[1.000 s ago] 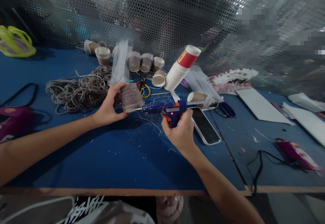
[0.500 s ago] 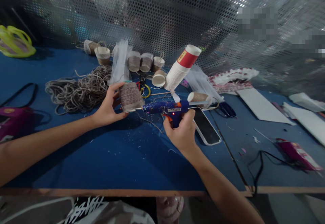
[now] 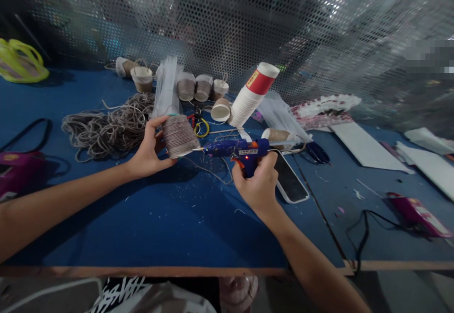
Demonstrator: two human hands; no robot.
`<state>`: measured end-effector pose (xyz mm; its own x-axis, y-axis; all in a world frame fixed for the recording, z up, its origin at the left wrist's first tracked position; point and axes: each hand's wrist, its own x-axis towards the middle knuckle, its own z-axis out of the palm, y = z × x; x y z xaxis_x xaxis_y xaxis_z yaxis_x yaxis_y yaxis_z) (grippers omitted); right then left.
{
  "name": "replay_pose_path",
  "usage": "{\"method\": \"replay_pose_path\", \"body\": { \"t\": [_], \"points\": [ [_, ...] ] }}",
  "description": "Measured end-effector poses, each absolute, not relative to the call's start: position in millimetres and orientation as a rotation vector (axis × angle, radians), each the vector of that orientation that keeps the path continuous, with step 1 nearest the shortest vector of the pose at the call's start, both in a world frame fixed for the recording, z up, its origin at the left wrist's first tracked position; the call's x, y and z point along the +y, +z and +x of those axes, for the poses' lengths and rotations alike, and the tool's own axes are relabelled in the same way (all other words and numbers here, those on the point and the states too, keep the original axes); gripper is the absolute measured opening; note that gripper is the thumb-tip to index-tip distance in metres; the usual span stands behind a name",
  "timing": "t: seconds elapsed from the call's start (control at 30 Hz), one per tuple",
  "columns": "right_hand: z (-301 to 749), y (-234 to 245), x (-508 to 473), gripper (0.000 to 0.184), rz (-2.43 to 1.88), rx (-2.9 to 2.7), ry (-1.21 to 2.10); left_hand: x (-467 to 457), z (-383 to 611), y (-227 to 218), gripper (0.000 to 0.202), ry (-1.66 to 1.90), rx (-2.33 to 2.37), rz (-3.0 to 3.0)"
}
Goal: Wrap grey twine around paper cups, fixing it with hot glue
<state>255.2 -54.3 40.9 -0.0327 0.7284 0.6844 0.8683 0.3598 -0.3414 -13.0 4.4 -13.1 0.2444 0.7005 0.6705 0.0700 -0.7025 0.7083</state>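
My left hand (image 3: 148, 150) grips a paper cup wrapped in grey twine (image 3: 178, 136), held on its side above the blue table (image 3: 170, 218). My right hand (image 3: 258, 185) is closed round the handle of a blue hot-glue gun (image 3: 237, 149) with an orange trigger and a lit red lamp. The gun's metal tip touches the lower edge of the wrapped cup. A thin strand hangs from the cup towards the table.
A heap of grey twine (image 3: 106, 126) lies left of the cup. Behind are several wrapped cups (image 3: 194, 87), a leaning stack of paper cups (image 3: 251, 96), scissors (image 3: 198, 123) and clear glue sticks (image 3: 166, 91). A phone (image 3: 291, 183) lies by my right hand. A perforated metal screen (image 3: 227, 24) closes the back.
The glue gun has drawn slightly right and up with my right hand. My left hand has tilted and lifted the wrapped cup a little.
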Motion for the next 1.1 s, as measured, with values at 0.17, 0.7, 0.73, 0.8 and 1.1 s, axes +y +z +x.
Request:
{"method": "replay_pose_path", "body": {
  "t": [0.17, 0.7, 0.73, 0.8, 1.1],
  "points": [
    [260, 40, -52, 0.031, -1.44, -1.785, -0.188, 5, -13, -15, 0.079, 1.533, 0.703, 2.001],
    [269, 39, -39, 0.037, -1.734, -1.675, -0.056, 7, -15, -14, 0.084, 1.554, 0.67, 1.975],
    [271, 37, -35, 0.039, -1.814, -1.645, -0.027, 6, -16, -13, 0.085, 1.53, 0.69, 1.969],
    [278, 30, -26, 0.045, -1.942, -1.61, -0.023, 4, -16, -11, 0.088, 1.492, 0.722, 1.969],
    [272, 39, -36, 0.049, -1.725, -1.653, -0.388, 3, -18, -5, 0.089, 1.353, 0.836, 2.036]
  ]
}}
